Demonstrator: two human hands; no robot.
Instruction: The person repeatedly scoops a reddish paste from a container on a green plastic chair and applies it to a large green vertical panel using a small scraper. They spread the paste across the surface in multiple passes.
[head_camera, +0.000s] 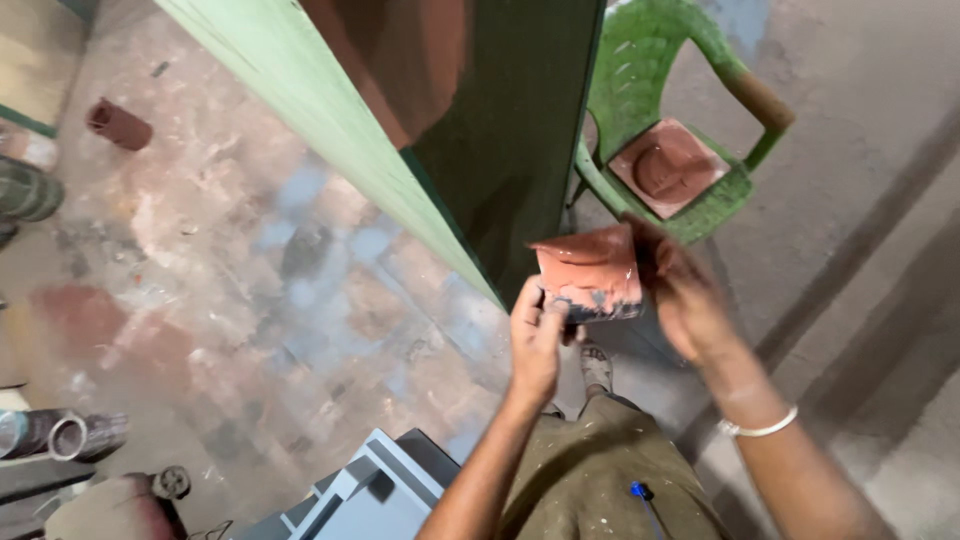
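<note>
I hold a small square pad (588, 272), reddish-brown and stained, with a dark lower edge, in front of me. My left hand (537, 338) grips its lower left corner from below. My right hand (680, 290) holds its right side, fingers curled behind it. A pale bangle sits on my right wrist. Just behind the pad stands a tall green-painted panel (500, 130) with a reddish patch near its top.
A green plastic chair (680, 130) stands beyond the pad with a square reddish slab (668, 166) on its seat. A grey metal frame (375, 495) lies at my feet. Metal pipes (60, 435) and a reddish cylinder (118, 124) lie on the stained concrete floor at left.
</note>
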